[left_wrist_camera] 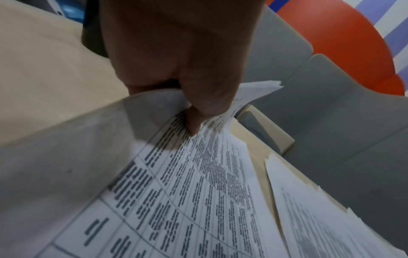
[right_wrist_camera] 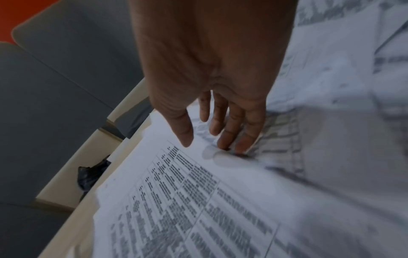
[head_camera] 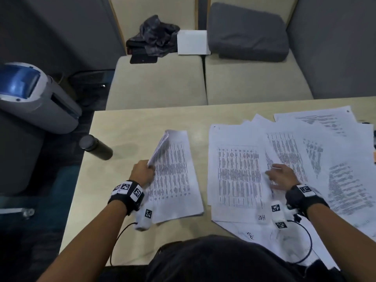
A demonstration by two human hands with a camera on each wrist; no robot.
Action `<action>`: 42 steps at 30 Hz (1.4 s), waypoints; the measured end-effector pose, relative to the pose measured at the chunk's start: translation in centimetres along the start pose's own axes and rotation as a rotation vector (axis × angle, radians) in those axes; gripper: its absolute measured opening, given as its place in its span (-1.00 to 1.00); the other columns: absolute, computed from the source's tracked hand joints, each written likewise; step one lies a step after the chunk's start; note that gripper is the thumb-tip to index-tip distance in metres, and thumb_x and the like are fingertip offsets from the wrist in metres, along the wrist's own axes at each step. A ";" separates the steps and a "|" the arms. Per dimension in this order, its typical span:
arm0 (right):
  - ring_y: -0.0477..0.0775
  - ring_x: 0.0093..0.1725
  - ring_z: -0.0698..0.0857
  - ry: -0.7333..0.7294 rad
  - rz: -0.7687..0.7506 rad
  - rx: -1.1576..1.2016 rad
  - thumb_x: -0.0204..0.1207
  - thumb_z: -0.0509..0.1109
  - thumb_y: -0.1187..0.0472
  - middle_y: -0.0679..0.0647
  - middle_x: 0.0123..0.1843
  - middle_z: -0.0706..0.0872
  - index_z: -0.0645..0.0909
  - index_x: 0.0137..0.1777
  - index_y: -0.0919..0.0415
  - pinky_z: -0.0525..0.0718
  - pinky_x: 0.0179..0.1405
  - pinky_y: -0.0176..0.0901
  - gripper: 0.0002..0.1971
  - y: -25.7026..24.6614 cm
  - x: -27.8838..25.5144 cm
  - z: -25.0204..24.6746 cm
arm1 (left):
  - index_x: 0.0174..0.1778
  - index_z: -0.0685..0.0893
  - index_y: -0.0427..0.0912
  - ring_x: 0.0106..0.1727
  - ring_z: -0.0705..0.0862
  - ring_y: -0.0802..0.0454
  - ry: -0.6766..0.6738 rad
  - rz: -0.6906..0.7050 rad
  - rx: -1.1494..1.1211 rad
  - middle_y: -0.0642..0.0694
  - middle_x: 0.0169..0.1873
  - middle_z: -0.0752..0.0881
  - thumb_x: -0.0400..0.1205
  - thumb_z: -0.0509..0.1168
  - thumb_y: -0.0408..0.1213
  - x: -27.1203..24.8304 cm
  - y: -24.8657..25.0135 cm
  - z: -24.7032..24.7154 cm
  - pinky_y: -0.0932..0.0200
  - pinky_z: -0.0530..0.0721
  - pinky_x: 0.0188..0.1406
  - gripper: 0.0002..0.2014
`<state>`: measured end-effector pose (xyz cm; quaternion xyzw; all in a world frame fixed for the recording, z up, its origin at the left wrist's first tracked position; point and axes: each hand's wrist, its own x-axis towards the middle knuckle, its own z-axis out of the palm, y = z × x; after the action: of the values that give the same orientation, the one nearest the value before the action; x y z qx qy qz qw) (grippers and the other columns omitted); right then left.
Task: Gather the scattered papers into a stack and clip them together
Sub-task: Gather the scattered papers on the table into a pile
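Observation:
A gathered stack of printed papers (head_camera: 175, 176) lies on the pale table (head_camera: 122, 129) left of centre. My left hand (head_camera: 143, 171) grips the stack's left edge and lifts it, so the sheets stand curled up (head_camera: 159, 148); in the left wrist view the thumb (left_wrist_camera: 198, 111) pinches the printed stack (left_wrist_camera: 187, 192). Scattered overlapping sheets (head_camera: 295, 159) cover the table's right half. My right hand (head_camera: 281, 176) rests with straight fingers on one sheet (head_camera: 238, 174); in the right wrist view its fingertips (right_wrist_camera: 232, 144) press a printed sheet (right_wrist_camera: 187, 200). No clip is visible.
A dark bottle (head_camera: 95, 147) lies on its side at the table's left edge. Beyond the table is a beige bench (head_camera: 158, 82) with a grey cushion (head_camera: 246, 31), a white sheet (head_camera: 192, 42) and dark cloth (head_camera: 154, 36). A grey and blue machine (head_camera: 34, 94) stands at left.

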<state>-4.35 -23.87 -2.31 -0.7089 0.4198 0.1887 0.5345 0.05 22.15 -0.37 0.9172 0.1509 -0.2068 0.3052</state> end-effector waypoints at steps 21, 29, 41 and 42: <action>-0.11 0.01 0.74 -0.249 -0.571 -0.070 0.50 0.52 0.18 -0.01 0.02 0.78 0.65 0.23 0.21 0.60 -0.11 -0.29 -0.68 -9.9 -4.6 2.4 | -0.34 0.50 -0.21 -0.35 0.63 -0.16 -0.092 -0.097 -0.049 -0.19 -0.41 0.64 0.63 0.31 -0.29 -0.2 -0.5 3.1 0.01 0.65 -0.26 -0.77; 0.02 -0.10 0.74 -0.215 -0.465 -0.075 0.49 0.53 0.07 0.00 -0.12 0.78 0.71 0.03 0.21 0.57 -0.25 -0.27 -0.76 -7.6 -5.3 7.0 | 0.31 0.61 -0.42 0.17 0.71 -0.37 -0.172 -0.165 -0.585 -0.43 0.22 0.70 0.57 0.43 -0.13 -0.3 0.2 4.0 -0.15 0.56 0.37 -0.49; 0.24 0.30 0.66 -0.337 -0.407 -0.548 0.50 0.50 -0.03 0.17 0.32 0.68 0.48 0.43 0.24 0.61 0.28 0.02 -0.42 -3.0 -3.5 14.1 | 0.09 0.70 -0.34 0.02 0.79 -0.27 -0.081 0.072 -0.530 -0.31 -0.06 0.79 0.40 0.56 -0.26 -1.9 4.1 5.1 -0.06 0.77 -0.06 -0.61; 0.24 0.33 0.63 -0.290 -0.389 -0.424 0.43 0.56 -0.01 0.15 0.37 0.63 0.39 0.48 0.23 0.59 0.33 0.06 -0.30 -3.5 -3.2 13.7 | 0.07 0.70 -0.35 -0.08 0.79 -0.25 -0.067 0.119 -0.531 -0.29 -0.12 0.78 0.43 0.54 -0.27 -2.3 4.9 4.0 -0.02 0.76 -0.19 -0.65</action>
<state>-0.94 -9.78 -2.77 -0.8370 0.1473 0.2654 0.4553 -1.13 15.51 0.24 0.8048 0.1357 -0.1721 0.5516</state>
